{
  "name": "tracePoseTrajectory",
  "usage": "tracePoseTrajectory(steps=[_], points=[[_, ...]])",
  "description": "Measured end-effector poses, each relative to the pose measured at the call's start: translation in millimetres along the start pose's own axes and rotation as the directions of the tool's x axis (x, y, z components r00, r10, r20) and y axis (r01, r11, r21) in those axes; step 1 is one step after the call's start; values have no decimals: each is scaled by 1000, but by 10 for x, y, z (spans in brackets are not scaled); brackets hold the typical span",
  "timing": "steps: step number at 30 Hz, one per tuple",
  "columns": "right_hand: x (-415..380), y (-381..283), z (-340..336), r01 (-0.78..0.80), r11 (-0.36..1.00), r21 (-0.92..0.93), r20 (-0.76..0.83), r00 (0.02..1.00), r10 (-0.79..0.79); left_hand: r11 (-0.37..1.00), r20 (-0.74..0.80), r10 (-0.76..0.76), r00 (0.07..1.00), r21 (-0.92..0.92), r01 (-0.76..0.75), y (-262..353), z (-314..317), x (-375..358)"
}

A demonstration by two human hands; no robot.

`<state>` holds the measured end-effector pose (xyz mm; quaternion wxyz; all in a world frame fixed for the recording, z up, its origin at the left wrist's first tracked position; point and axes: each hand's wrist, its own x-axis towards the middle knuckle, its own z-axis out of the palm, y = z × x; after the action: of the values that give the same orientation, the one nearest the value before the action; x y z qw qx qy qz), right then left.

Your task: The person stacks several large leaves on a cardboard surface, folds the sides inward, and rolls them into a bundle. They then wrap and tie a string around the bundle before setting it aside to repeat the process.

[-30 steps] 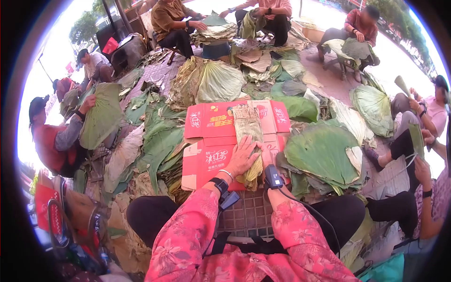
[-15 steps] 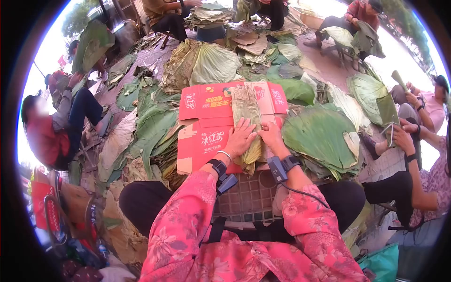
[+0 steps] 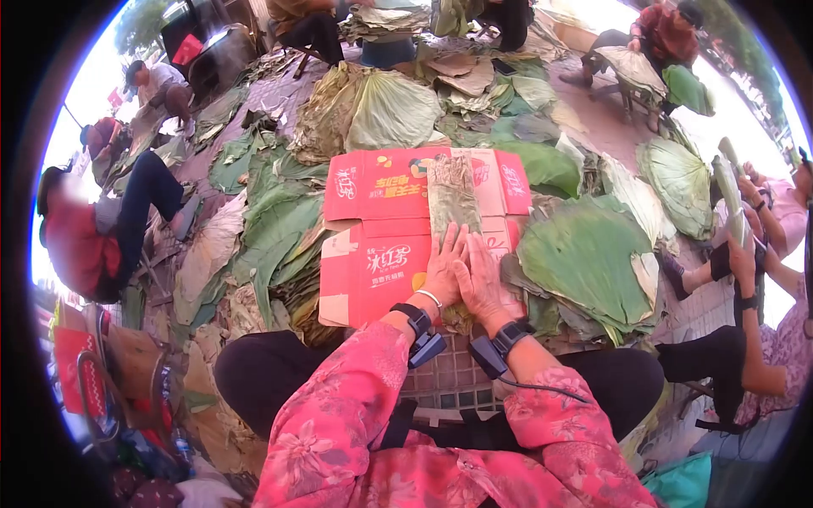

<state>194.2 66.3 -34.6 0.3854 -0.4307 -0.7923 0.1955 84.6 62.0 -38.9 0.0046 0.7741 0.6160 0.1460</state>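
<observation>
A long, folded dried leaf (image 3: 455, 195) lies lengthwise on a flattened red cardboard box (image 3: 373, 190) in front of me. My left hand (image 3: 445, 269) rests flat on the leaf's lower part with its fingers stretched out. Beside it, my right hand (image 3: 481, 284) also lies flat with extended fingers, its edge touching my left hand. The palms hide much of the leaf's lower half, and a crumpled end shows below them.
A large green leaf (image 3: 589, 258) lies right of the box, and more leaves (image 3: 275, 229) are heaped at its left. A pale leaf (image 3: 389, 110) lies beyond. Seated people hold leaves at the right and back; another person (image 3: 80, 233) sits at the left.
My hands have come together and flattened over the leaf; my right hand's fingers, bent at the leaf's edge before, are now stretched out. The co-workers at the right have shifted their leaves.
</observation>
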Motion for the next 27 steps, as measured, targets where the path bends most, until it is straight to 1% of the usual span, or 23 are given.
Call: tracePoseTrajectory(steps=[2,3,4,6,7,8,9,10,11,13,16,17,20,23,24,25,26,27], points=[[49,25,64,0,1000,25,-8,1000,0,999,23,-22,999,31,21,0,40,7],[18,78,52,6,1000,22,-20,1000,-5,1000,-25,-12,1000,-3,12,-21,100,14],[5,101,22,18,1000,22,-34,999,-17,998,18,-53,998,-24,53,30,49,20],[11,105,26,-43,999,-24,-54,998,41,986,73,-156,985,-40,159,100,-118,51],[-7,120,50,-68,997,-39,-60,996,65,971,52,-202,978,-118,207,111,-165,44],[-9,137,73,-135,991,-20,-42,990,134,949,28,-245,969,-196,246,122,-196,28],[-4,134,69,-182,983,41,-44,982,183,936,0,-260,966,-245,252,95,-189,8],[16,124,48,-219,974,57,-31,975,220,922,-22,-269,963,-295,251,43,-149,-14],[26,122,47,-200,979,38,-24,979,201,910,-92,-253,963,-362,204,-27,-71,-42],[24,104,81,-195,979,63,3,981,195,871,-221,-217,951,-483,87,-139,21,-105],[39,-1,153,-187,975,124,42,982,183,859,-262,-291,920,-495,131,-159,-74,-171],[58,-43,175,-183,972,147,54,983,177,854,-302,-292,907,-510,105,-223,-18,-197],[72,-171,250,-196,958,208,109,978,177,893,-283,-273,919,-429,134,-354,-95,-327],[43,-89,326,-116,984,137,90,991,104,911,-210,-258,943,-379,165,-452,-349,-455],[45,-66,324,-93,989,112,91,992,83,908,-226,-380,897,-275,316,-490,-444,-493],[49,-72,302,-84,989,120,99,992,72,871,-253,-490,834,-170,460,-553,-547,-530],[43,-62,299,-86,988,124,95,993,75,801,-288,-586,757,-68,595,-622,-638,-585],[32,-49,300,-89,988,130,93,993,77,736,-286,-659,695,-53,675,-738,-662,-660]])
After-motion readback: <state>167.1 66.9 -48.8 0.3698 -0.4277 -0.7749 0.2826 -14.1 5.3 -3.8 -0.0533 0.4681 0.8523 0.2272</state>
